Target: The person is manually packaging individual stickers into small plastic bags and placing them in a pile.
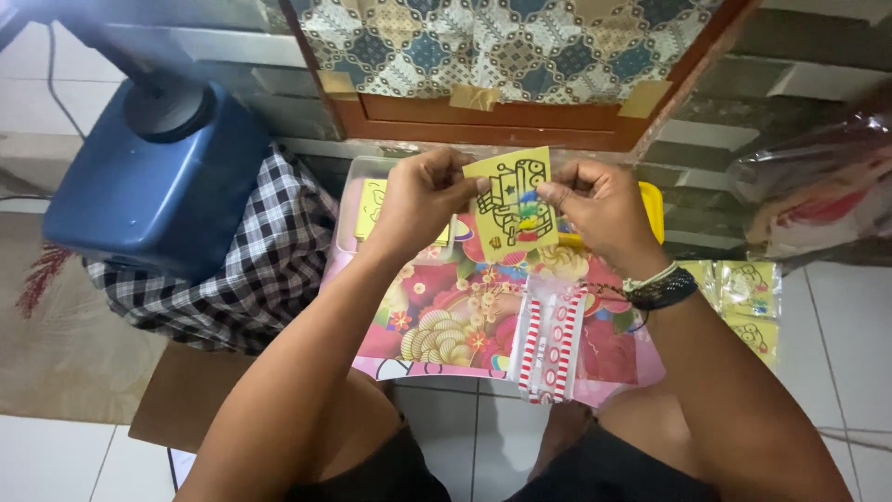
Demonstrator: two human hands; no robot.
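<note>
A small yellow card [510,204] with a black outline drawing, partly coloured, is held up between both hands. My left hand [423,197] pinches its left edge and my right hand [599,209] pinches its right edge with fingertips. Below them lies a pink flowered board [446,325] resting across my knees. On it sits a clear packet with red-and-white striped strips [550,344]. Behind my left hand a clear plastic box [358,200] holds more yellow cards.
A blue container [153,191] and a black-and-white checked cloth [260,256] lie at left. Packets of yellow cards [748,302] sit on the tiled floor at right, with a crinkled plastic bag [818,191] beyond. A wooden-framed patterned panel [502,56] stands ahead.
</note>
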